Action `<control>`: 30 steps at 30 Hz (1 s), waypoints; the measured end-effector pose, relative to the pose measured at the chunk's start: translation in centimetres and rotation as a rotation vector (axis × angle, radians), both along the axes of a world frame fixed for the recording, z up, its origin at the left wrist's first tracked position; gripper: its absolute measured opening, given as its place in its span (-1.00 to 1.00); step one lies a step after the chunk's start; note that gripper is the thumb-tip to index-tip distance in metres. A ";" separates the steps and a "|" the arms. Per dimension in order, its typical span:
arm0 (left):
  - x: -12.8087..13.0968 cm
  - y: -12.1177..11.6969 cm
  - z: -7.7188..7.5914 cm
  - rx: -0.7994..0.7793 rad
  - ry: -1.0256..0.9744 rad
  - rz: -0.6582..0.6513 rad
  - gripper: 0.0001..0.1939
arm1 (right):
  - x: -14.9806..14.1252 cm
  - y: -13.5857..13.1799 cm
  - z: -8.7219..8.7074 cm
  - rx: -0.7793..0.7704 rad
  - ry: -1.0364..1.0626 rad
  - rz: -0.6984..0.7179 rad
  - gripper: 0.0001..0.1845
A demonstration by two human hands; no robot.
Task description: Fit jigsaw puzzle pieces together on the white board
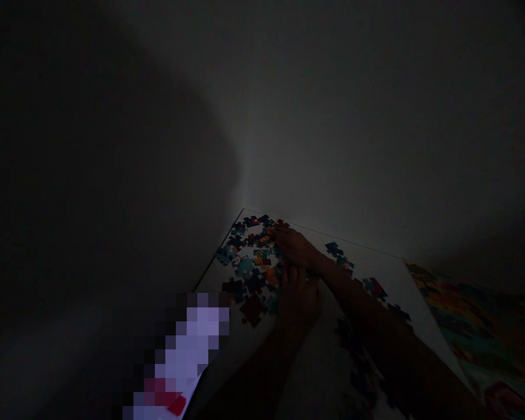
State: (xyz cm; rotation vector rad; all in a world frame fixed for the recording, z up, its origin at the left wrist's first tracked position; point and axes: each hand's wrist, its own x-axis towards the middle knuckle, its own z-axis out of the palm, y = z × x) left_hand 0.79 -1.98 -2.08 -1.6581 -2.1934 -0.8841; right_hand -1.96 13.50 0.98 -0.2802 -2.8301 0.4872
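The scene is very dim. A plain pale wall fills most of the view, with a broad dark shadow across its left part. Below it lies a white flat board (389, 274) with straight edges, its far corner against the wall; what carries it cannot be told.

A heap of multicoloured cardboard jigsaw pieces (249, 262) lies spread on the board's far left corner, and a few more loose pieces (374, 287) lie to the right of the forearms.

The right hand (295, 245) rests flat on the heap's right edge, fingers extended, grip open. The left hand (298, 297) lies just below it, fingers touching the pieces; its grip cannot be told.

A colourful printed sheet (476, 326) lies beside the board's right edge. No containers are discernible.
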 end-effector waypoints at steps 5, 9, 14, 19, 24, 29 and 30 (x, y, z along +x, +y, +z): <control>0.0 -0.1 0.4 -0.052 -0.025 -0.024 -0.66 | 1.3 1.1 -0.7 0.088 -0.057 -0.025 -0.55; -0.1 -0.2 0.6 -0.089 -0.034 -0.036 -0.65 | 2.9 1.9 -0.7 0.131 -0.119 -0.097 -0.59; 0.0 -0.1 0.1 -0.051 0.000 -0.012 -0.63 | 1.1 1.2 0.1 0.137 -0.112 -0.051 -0.52; 0.2 -0.1 0.3 -0.075 0.021 -0.015 -0.66 | 1.2 1.0 0.3 0.164 -0.116 -0.046 -0.55; 0.7 -0.5 1.2 -0.127 -0.003 -0.020 -0.66 | 4.1 1.5 0.2 0.169 -0.150 -0.108 -0.59; 1.0 -0.6 1.1 -0.105 -0.028 -0.008 -0.69 | 5.8 1.4 0.0 0.162 -0.184 -0.190 -0.59; 1.0 -0.6 1.0 -0.103 -0.031 -0.009 -0.69 | 6.0 1.5 0.0 0.156 -0.179 -0.198 -0.58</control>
